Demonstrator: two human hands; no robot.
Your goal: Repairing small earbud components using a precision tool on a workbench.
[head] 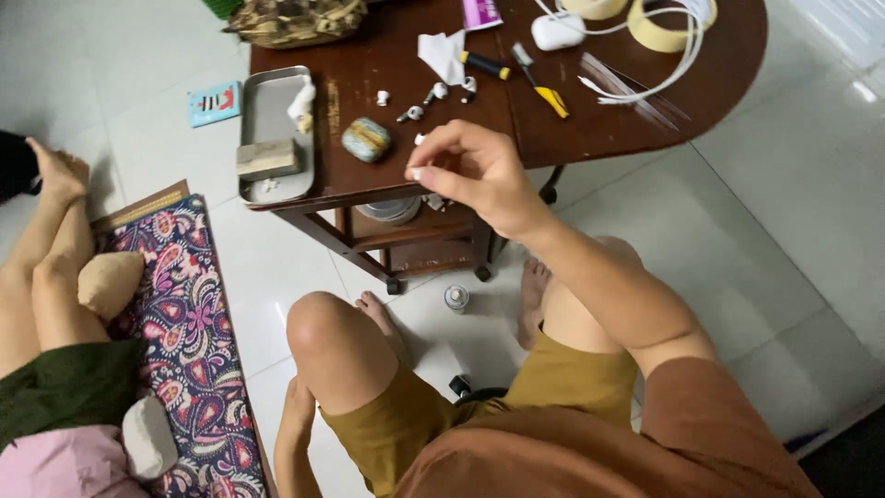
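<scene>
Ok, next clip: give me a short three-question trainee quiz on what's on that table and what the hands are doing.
1. True or false: the right hand is raised over the near edge of the brown table.
2. What lies in the metal tray? A) a pair of scissors B) a pale rectangular block C) a glass bottle
3. Where is the left hand?

Key:
1. True. Its fingers are pinched together; whether they hold anything is too small to tell.
2. B
3. Down beside the left leg, low in the view, touching nothing on the table.
</scene>
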